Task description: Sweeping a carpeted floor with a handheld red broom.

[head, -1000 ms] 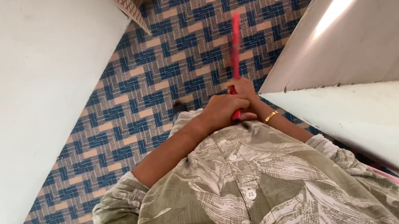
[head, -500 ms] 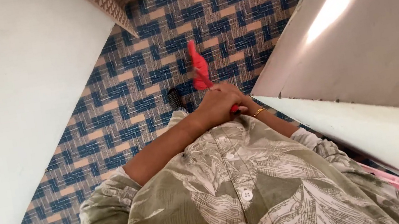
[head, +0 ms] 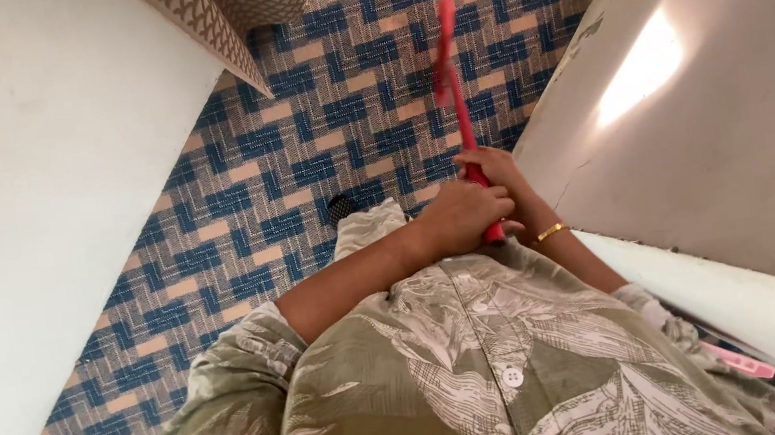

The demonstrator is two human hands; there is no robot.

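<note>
One red stick [head: 454, 87] is held by two hands. The left hand [head: 463, 217] is clenched around its lower end, and the right hand [head: 501, 176] grips it just above, touching the left; one gold bangle [head: 551, 231] sits on the right wrist. The stick's long axis runs away from the hands, pointing out over the patterned carpet [head: 299, 159], its far end blurred. One white wall [head: 31, 197] stands left of the hands, one white panel [head: 725, 99] right.
</note>
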